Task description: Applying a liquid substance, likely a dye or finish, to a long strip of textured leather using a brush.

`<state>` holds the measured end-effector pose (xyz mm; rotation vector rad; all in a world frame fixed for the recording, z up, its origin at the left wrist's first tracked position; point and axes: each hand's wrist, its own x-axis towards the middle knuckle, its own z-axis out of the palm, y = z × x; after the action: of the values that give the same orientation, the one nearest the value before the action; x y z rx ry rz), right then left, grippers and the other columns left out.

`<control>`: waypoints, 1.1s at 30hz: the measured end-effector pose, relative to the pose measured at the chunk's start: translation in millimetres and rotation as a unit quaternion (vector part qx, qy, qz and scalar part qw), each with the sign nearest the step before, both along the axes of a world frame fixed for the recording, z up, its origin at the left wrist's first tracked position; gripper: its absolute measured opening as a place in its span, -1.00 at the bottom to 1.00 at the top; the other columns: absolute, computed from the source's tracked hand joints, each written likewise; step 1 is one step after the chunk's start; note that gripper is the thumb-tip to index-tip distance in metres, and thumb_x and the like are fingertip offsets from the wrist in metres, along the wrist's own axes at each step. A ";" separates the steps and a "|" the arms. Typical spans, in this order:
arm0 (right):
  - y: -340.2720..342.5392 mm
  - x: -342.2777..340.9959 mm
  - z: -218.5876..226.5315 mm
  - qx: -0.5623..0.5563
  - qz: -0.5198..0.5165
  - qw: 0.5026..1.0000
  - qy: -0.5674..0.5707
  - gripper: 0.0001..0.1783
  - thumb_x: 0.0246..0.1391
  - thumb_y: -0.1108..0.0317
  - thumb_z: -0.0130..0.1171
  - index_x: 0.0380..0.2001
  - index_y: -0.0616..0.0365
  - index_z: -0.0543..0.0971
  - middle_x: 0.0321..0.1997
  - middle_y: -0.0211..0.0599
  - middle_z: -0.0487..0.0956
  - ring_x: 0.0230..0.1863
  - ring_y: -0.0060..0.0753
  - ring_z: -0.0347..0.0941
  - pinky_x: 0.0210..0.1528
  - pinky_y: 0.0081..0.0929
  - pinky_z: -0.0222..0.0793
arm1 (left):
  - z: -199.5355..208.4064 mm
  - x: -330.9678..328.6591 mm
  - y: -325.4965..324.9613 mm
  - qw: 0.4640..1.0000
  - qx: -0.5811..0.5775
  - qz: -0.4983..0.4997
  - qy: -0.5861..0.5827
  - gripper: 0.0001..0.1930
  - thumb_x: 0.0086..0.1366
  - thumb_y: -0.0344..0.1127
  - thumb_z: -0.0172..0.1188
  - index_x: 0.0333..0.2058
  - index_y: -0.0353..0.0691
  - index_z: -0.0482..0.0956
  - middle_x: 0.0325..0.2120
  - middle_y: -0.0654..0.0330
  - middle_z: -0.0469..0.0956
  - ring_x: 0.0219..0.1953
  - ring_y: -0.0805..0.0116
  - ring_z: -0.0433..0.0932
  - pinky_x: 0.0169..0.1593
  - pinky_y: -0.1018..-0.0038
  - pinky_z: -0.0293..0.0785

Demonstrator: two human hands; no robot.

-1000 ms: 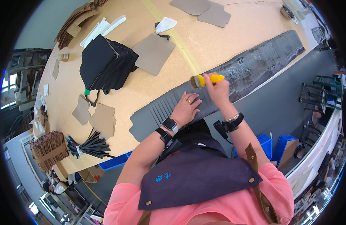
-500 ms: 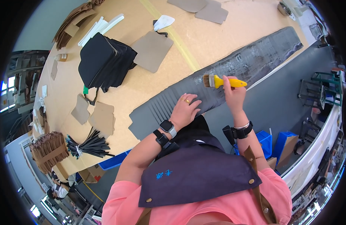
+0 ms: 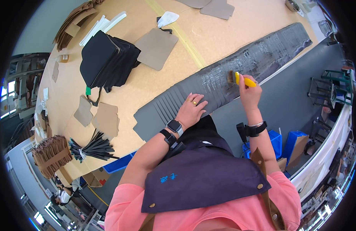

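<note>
A long row of overlapping dark grey pieces (image 3: 162, 106) lies fanned along the table's near edge. My left hand (image 3: 191, 110) rests on this row with its fingers spread, pressing nothing between them. In my right hand (image 3: 250, 94) is a paintbrush (image 3: 245, 79) with a yellow handle, its brown bristles over the middle of the row. From there to the far right end the pieces look wet and shiny; toward the left they are matte. Whether the bristles touch the surface I cannot tell.
On the table (image 3: 124, 98) stands a stack of black pieces (image 3: 108, 59) beside a taupe sheet (image 3: 156, 49). Bundled black strips (image 3: 94, 148) and brown pieces (image 3: 51, 156) lie at the left edge. A metal bowl (image 3: 291, 6) sits far right. Blue crates (image 3: 276, 144) are on the floor.
The paintbrush has moved slightly right in my right hand, and its handle has turned to slope downward. My left hand stays in nearly the same place on the grey pieces.
</note>
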<state>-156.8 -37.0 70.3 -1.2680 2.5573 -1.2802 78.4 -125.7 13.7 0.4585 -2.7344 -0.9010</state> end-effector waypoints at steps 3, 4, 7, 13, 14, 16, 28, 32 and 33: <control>1.6 7.5 8.6 -0.037 0.009 0.999 -0.028 -0.86 0.15 0.38 0.24 -0.44 0.20 0.61 -0.56 -0.20 0.58 -0.59 -0.23 0.52 -0.52 -0.43 0.38 | -0.8 -0.1 0.7 1.000 0.001 -0.001 0.006 -0.63 0.13 -0.29 0.32 -0.06 -0.14 0.56 0.03 0.06 0.43 0.13 0.01 0.38 0.30 0.07 0.26; -3.6 21.0 7.0 -0.036 0.010 0.999 -0.028 -0.86 0.15 0.38 0.24 -0.44 0.20 0.61 -0.56 -0.20 0.58 -0.59 -0.23 0.52 -0.52 -0.43 0.38 | -1.2 -0.4 0.5 1.000 0.001 -0.001 0.002 -0.63 0.13 -0.29 0.32 -0.06 -0.15 0.56 0.04 0.06 0.43 0.13 0.01 0.38 0.30 0.07 0.26; -14.0 46.6 -7.2 -0.045 0.058 0.982 -0.172 -0.84 0.16 0.35 0.24 -0.44 0.20 0.61 -0.56 -0.19 0.58 -0.58 -0.23 0.53 -0.51 -0.43 0.38 | 0.2 -2.0 0.3 1.000 0.004 -0.007 -0.002 -0.63 0.13 -0.29 0.32 -0.05 -0.15 0.56 0.04 0.06 0.44 0.13 0.01 0.38 0.30 0.08 0.25; -7.6 4.9 -3.3 0.005 0.001 0.999 -0.051 -0.82 0.18 0.29 0.23 -0.42 0.18 0.62 -0.60 -0.18 0.54 -0.64 -0.28 0.46 -0.53 -0.45 0.35 | 1.1 0.3 -0.3 1.000 -0.003 -0.002 -0.003 -0.63 0.13 -0.29 0.31 -0.05 -0.15 0.56 0.03 0.06 0.44 0.12 0.02 0.39 0.29 0.09 0.26; -4.4 -1.5 1.7 -0.003 -0.016 0.998 -0.053 -0.82 0.18 0.29 0.23 -0.42 0.17 0.62 -0.62 -0.18 0.53 -0.65 -0.29 0.45 -0.54 -0.45 0.34 | 0.8 -0.8 0.1 1.000 -0.007 -0.002 -0.003 -0.63 0.14 -0.29 0.31 -0.06 -0.15 0.56 0.03 0.06 0.44 0.12 0.02 0.39 0.29 0.09 0.26; -0.3 -1.6 8.1 -0.012 -0.034 0.998 -0.053 -0.82 0.17 0.29 0.23 -0.42 0.16 0.62 -0.63 -0.18 0.53 -0.66 -0.30 0.43 -0.55 -0.46 0.32 | 0.6 -1.2 0.3 1.000 -0.007 -0.006 -0.004 -0.64 0.14 -0.28 0.31 -0.06 -0.15 0.56 0.03 0.06 0.44 0.12 0.02 0.39 0.29 0.08 0.26; 35.4 23.3 -6.2 0.032 -0.024 0.999 -0.030 -0.82 0.14 0.34 0.26 -0.49 0.19 0.58 -0.63 -0.20 0.52 -0.67 -0.27 0.45 -0.56 -0.41 0.35 | 1.5 -0.2 1.3 1.000 -0.017 -0.006 -0.008 -0.63 0.14 -0.28 0.31 -0.06 -0.15 0.55 0.04 0.07 0.43 0.13 0.02 0.38 0.29 0.07 0.26; 38.2 16.6 12.9 -0.003 -0.008 0.999 0.050 -0.84 0.12 0.39 0.26 -0.51 0.18 0.58 -0.58 -0.22 0.55 -0.64 -0.25 0.47 -0.56 -0.41 0.37 | 1.1 -1.1 0.5 1.000 -0.018 -0.005 -0.006 -0.63 0.13 -0.27 0.32 -0.06 -0.15 0.56 0.04 0.07 0.44 0.13 0.02 0.38 0.30 0.08 0.27; 37.8 30.9 17.4 -0.011 0.017 1.000 0.022 -0.85 0.11 0.40 0.27 -0.52 0.17 0.58 -0.57 -0.23 0.56 -0.63 -0.25 0.48 -0.55 -0.41 0.37 | 1.1 -0.4 1.1 1.000 -0.017 -0.002 -0.007 -0.63 0.13 -0.27 0.32 -0.06 -0.15 0.56 0.04 0.07 0.44 0.13 0.02 0.38 0.30 0.08 0.27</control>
<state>-126.0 0.8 87.8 -1.3521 2.5451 -1.2934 78.0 -124.6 14.7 0.4544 -2.7603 -0.8532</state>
